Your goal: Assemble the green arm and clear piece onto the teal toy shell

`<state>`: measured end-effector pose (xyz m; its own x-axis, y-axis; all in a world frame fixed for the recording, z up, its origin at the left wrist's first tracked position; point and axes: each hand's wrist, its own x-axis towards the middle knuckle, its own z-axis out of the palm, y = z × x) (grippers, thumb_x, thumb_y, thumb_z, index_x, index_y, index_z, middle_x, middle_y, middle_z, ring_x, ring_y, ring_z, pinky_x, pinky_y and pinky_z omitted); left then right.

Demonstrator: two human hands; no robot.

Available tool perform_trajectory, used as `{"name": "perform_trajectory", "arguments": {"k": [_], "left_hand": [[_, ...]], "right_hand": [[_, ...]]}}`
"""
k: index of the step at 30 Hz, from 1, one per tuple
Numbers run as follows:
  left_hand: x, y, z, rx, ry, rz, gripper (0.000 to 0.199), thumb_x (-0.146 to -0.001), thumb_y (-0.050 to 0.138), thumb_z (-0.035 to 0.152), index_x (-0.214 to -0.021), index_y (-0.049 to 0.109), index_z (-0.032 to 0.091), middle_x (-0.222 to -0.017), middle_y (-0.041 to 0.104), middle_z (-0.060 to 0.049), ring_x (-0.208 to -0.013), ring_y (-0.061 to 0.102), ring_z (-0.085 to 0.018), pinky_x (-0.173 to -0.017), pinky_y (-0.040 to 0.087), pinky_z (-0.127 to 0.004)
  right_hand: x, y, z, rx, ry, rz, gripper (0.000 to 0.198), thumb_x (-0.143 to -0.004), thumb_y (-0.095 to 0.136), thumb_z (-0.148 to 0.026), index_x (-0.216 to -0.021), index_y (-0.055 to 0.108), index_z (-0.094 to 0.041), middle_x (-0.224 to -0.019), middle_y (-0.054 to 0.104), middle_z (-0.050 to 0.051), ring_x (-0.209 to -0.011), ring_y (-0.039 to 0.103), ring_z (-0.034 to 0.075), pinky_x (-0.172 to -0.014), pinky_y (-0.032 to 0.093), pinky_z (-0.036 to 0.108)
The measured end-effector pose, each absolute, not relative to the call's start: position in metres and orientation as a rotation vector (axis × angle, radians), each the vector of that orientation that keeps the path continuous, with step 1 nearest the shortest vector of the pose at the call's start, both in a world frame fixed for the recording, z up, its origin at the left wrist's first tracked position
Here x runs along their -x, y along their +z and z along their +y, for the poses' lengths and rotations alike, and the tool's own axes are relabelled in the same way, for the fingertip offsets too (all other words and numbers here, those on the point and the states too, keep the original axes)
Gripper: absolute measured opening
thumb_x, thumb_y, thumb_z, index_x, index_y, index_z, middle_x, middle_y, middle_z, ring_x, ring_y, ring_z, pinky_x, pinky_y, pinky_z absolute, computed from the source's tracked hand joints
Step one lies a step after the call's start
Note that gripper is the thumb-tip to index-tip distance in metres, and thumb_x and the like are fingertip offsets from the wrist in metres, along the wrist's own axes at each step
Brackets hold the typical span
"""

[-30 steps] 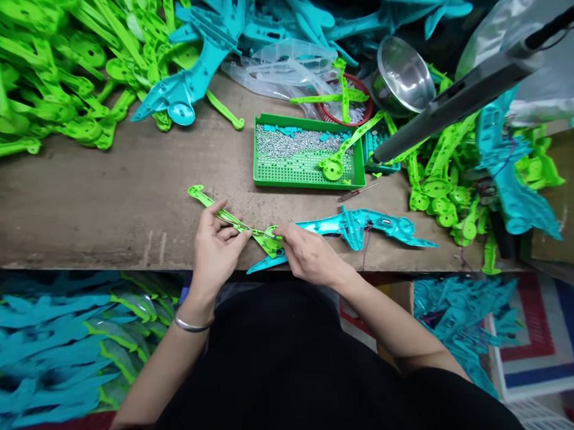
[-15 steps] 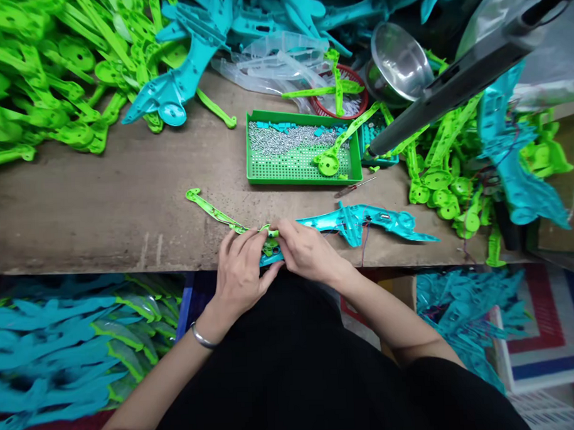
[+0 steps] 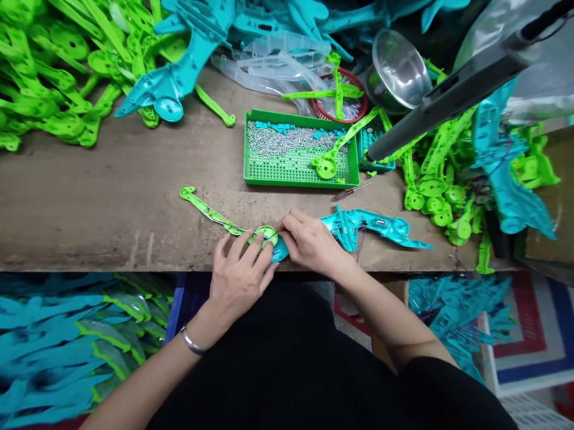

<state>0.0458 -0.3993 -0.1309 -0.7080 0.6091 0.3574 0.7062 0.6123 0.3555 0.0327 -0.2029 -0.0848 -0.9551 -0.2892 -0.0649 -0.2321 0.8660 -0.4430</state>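
Observation:
A lime-green plastic arm (image 3: 206,211) lies at the bench's front edge, its round end (image 3: 266,234) resting over a blue plastic shell (image 3: 279,249). My left hand (image 3: 241,262) presses its fingers onto that round end, thumb at the near side, holding the green arm against the blue shell. At the right rim of the disc, my right hand (image 3: 309,242) has thumb and forefinger pinched together; what is between them is hidden. To its right lies an open blue half-shell (image 3: 379,223) with thin wires; whether it joins the blue piece under my hands is covered.
A green perforated tray (image 3: 276,175) holds many small screws and one green arm. A screwdriver (image 3: 349,193) lies before it. Green parts (image 3: 42,79) heap at left, more (image 3: 437,191) at right. A grey pole (image 3: 447,87) slants in from the right. Blue pieces (image 3: 42,349) fill a container below.
A green round end now shows face-up beneath my left fingers, which have spread over it. My right hand has moved slightly right, still pinched. The whole view has shifted slightly.

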Motion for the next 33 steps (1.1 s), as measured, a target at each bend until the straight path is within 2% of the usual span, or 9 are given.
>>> {"name": "perform_trajectory", "arguments": {"k": [6,13,19,24,28,33], "left_hand": [[-0.049,-0.127,-0.396,1.080,-0.652,-2.662,0.046,-0.090,0.062,0.031,-0.135,0.058,0.024,-0.129,0.068,-0.013,-0.120,0.060,-0.036,-0.093,0.040,-0.048],[-0.048,-0.132,-0.391,0.998,-0.717,-2.732,0.047,-0.091,0.063,0.042,-0.137,0.059,0.030,-0.123,0.071,-0.011,-0.119,0.059,-0.036,-0.084,0.038,-0.045],[-0.052,-0.121,-0.382,0.989,-0.392,-2.727,0.042,-0.095,0.056,0.040,-0.134,0.062,0.026,-0.118,0.070,-0.012,-0.114,0.059,-0.036,-0.077,0.036,-0.043],[-0.054,-0.111,-0.376,1.018,-0.169,-2.764,0.042,-0.098,0.049,0.035,-0.138,0.059,0.025,-0.117,0.069,-0.012,-0.116,0.057,-0.035,-0.079,0.037,-0.044],[-0.055,-0.109,-0.375,1.009,-0.125,-2.777,0.043,-0.099,0.047,0.034,-0.139,0.058,0.024,-0.117,0.069,-0.012,-0.116,0.058,-0.035,-0.080,0.038,-0.044],[-0.057,-0.108,-0.374,1.002,-0.114,-2.801,0.045,-0.100,0.047,0.035,-0.143,0.053,0.025,-0.118,0.068,-0.012,-0.119,0.056,-0.035,-0.080,0.039,-0.044]], "right_hand": [[-0.031,-0.084,-0.206,0.289,-0.635,2.885,0.015,-0.093,0.046,-0.013,-0.092,0.061,-0.013,-0.097,0.057,0.010,-0.080,0.056,0.017,-0.067,0.044,0.029],[-0.037,-0.074,-0.208,0.277,-0.479,2.839,0.020,-0.089,0.047,-0.013,-0.093,0.066,-0.012,-0.099,0.058,0.011,-0.069,0.051,0.015,-0.061,0.038,0.030],[-0.044,-0.069,-0.195,0.274,-0.661,2.745,0.024,-0.085,0.046,-0.008,-0.092,0.069,-0.013,-0.088,0.058,0.007,-0.074,0.054,0.016,-0.069,0.040,0.029],[-0.041,-0.072,-0.183,0.335,-0.754,2.766,0.024,-0.091,0.045,-0.010,-0.100,0.067,-0.013,-0.090,0.061,0.007,-0.082,0.056,0.017,-0.073,0.040,0.028],[-0.035,-0.070,-0.176,0.451,-0.584,2.808,0.023,-0.094,0.045,-0.013,-0.104,0.066,-0.015,-0.091,0.062,0.007,-0.080,0.054,0.017,-0.066,0.033,0.028],[-0.028,-0.070,-0.167,0.572,-0.466,2.827,0.022,-0.096,0.046,-0.016,-0.099,0.067,-0.017,-0.090,0.062,0.006,-0.078,0.051,0.016,-0.062,0.027,0.029]]}}
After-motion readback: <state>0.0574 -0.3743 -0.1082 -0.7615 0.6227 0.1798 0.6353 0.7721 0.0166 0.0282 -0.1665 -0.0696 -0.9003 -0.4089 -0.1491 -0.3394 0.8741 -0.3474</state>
